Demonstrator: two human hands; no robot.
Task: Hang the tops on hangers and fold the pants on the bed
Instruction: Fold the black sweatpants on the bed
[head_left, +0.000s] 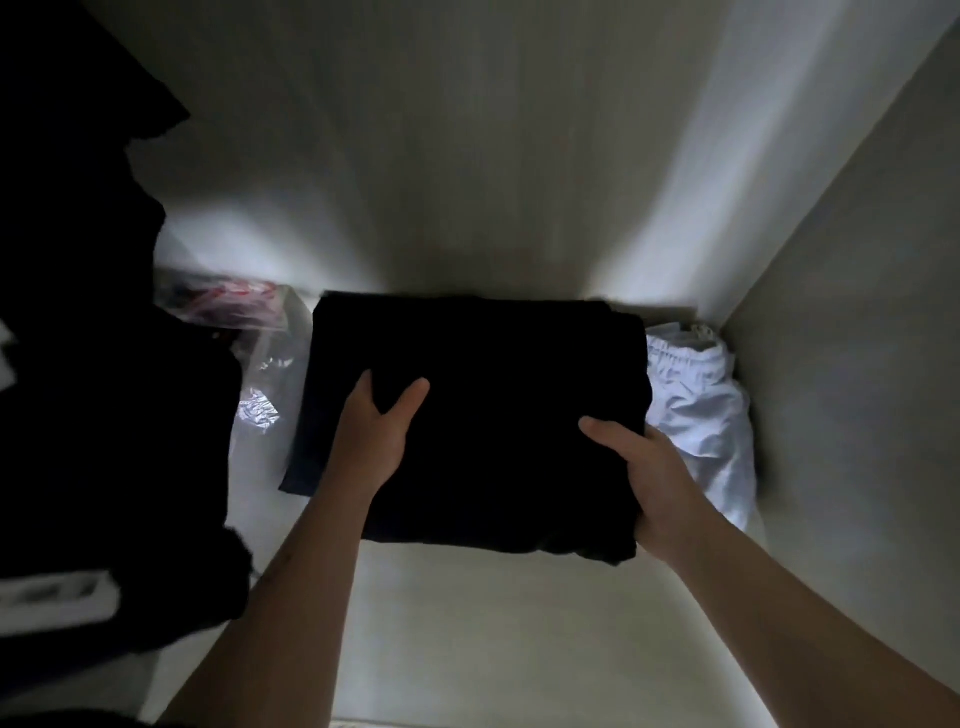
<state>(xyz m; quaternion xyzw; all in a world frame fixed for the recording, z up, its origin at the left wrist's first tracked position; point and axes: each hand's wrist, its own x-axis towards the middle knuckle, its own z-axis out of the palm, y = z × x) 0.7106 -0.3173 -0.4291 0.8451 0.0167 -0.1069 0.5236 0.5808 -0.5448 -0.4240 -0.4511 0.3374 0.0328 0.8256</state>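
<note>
A folded black garment (483, 395) lies flat in the middle of a pale wardrobe shelf (467, 623). My left hand (379, 431) grips its near left side, thumb on top and fingers tucked under the cloth. My right hand (649, 473) holds the near right corner the same way, thumb lying on the fabric. The fingers of both hands are hidden beneath the garment. Whether the garment rests on the shelf or is lifted slightly, I cannot tell.
A white garment with an elastic waistband (701, 405) lies bunched at the right, against the side wall (857, 312). Clear plastic bags (244, 322), one with red contents, sit at the back left. Dark hanging clothes (93, 364) fill the left side.
</note>
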